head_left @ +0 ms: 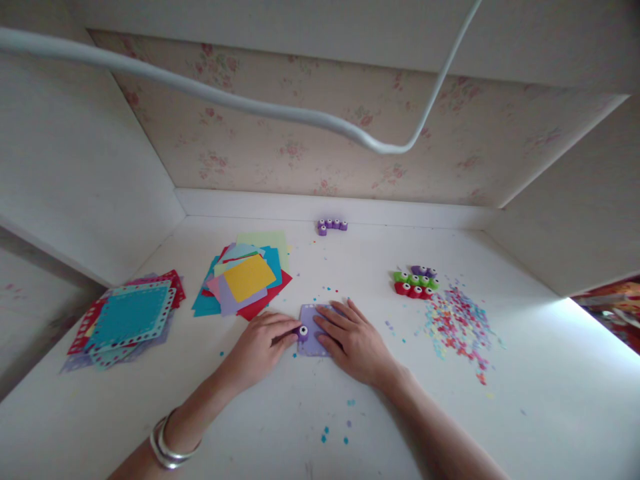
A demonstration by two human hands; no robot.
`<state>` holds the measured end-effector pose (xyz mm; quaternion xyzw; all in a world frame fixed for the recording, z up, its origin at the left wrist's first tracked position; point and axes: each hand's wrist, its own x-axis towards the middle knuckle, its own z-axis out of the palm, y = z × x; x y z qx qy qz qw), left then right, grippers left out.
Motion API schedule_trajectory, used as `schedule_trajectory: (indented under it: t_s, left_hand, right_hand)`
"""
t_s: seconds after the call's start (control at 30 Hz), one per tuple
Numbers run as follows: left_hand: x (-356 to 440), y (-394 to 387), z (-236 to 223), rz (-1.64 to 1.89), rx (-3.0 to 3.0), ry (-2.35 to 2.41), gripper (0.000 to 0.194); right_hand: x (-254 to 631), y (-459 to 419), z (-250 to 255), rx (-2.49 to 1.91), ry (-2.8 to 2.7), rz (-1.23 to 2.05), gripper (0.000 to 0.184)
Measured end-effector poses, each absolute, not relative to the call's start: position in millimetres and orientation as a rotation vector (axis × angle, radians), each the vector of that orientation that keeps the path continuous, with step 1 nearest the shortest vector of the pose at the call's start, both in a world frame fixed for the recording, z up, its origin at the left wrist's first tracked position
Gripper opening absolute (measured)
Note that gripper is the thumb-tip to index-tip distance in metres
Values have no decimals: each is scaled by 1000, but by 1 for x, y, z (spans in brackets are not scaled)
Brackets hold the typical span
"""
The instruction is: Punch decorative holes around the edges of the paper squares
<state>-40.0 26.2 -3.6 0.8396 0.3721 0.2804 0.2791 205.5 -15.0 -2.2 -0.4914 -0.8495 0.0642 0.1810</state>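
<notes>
A lilac sheet of paper (310, 348) lies on the white table in front of me, with small cut-outs along its edges. My left hand (267, 339) grips a purple craft punch (303, 332) at the sheet's left edge; a star shows on the punch's white top. Spread over the right part of the sheet, my right hand (347, 340) presses it flat with fingers apart. Part of the sheet's right side is hidden beneath that hand.
Coloured paper (250, 277) is piled at left centre, and punched sheets (133, 317) are stacked farther left. Purple punches (333, 225) stand at the back. Green, red and purple punches (415, 282) sit right, beside scattered confetti (460, 323). A white cable (300, 115) crosses above.
</notes>
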Motion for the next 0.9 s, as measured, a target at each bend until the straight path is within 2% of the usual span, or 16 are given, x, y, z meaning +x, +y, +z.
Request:
schedule_trajectory:
  t_s: [0.63,0.9]
  left_hand:
    - [-42,25,-2,740,2244,1004,24]
    - [-24,31,17,681,2104,1107,28]
  right_hand:
    - [202,-14,-3,-1439,-2364,164,37]
    - [202,-15,-3,-1430,-2352,163,37]
